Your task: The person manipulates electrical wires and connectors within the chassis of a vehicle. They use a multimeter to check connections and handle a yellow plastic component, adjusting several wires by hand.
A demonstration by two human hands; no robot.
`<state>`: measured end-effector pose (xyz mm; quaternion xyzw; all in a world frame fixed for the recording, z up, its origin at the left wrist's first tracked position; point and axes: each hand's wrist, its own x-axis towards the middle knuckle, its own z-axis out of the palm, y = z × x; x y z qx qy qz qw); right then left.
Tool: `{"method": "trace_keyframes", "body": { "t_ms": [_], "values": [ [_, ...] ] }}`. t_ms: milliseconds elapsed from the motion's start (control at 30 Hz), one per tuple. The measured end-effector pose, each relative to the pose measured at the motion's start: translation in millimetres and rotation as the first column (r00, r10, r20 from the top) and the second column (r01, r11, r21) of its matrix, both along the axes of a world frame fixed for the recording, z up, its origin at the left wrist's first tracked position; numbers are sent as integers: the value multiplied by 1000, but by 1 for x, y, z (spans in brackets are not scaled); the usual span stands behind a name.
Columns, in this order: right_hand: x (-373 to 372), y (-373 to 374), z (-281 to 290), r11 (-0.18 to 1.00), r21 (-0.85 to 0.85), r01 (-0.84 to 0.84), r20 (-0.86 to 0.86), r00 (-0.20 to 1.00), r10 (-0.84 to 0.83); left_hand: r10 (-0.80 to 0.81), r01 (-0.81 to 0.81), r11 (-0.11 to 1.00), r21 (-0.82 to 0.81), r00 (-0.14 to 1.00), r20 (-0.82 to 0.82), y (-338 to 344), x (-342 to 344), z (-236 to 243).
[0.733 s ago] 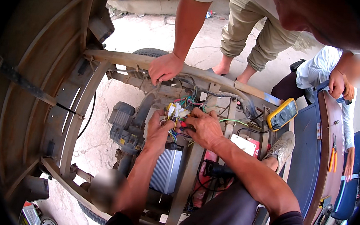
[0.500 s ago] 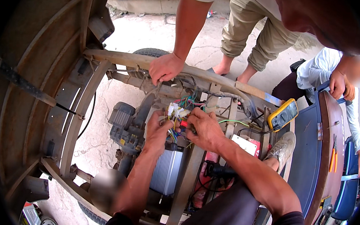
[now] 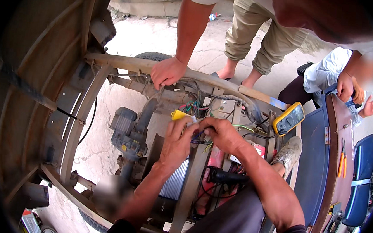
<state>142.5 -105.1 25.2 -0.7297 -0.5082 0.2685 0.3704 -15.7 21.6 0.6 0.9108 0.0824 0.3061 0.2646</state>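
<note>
Over the open vehicle frame, my left hand [image 3: 176,141] is closed around a white wire connector [image 3: 193,118]. A flat yellow piece [image 3: 178,115] stands out above its fingers. Close against it, my right hand [image 3: 223,136] has thumb and fingers pinched together beside the connector; what lies between them is hidden. Thin coloured wires [image 3: 191,107] spread out behind both hands, and more hang below them. Under my left forearm is a finned silver controller box [image 3: 174,180], partly covered.
A motor and axle [image 3: 129,131] are left of my hands. A yellow multimeter [image 3: 289,119] leans at the right. Another person's hand [image 3: 168,72] rests on the far frame rail [image 3: 134,62]. Orange-handled pliers [image 3: 342,166] lie on a brown panel [image 3: 335,128]. A person crouches at far right.
My hands have drawn closer together, the left shifting right. A yellow piece now shows above it, while the red connector is out of sight. The crouching person's lowered hand has risen.
</note>
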Motion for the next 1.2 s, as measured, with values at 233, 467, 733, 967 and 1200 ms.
{"method": "trace_keyframes", "body": {
  "t_ms": [233,467,733,967,1200],
  "values": [
    [12,-2,-11,989,-125,76,-495,860,-128,-29,6,971,-237,995,-95,-12,1,-3],
    [12,-3,-7,996,-20,83,-567,820,-79,11,-25,915,-402,999,-37,-13,4,-25],
    [16,-3,-15,990,-48,134,-605,784,-136,11,-43,780,-624,998,-56,-13,4,-27],
    [15,-4,-10,988,-49,149,-624,768,-147,12,-60,785,-616,997,-82,-12,4,-26],
    [15,-3,-9,987,-54,151,-625,766,-152,13,-66,788,-612,996,-91,-11,3,-26]
  ]
}}
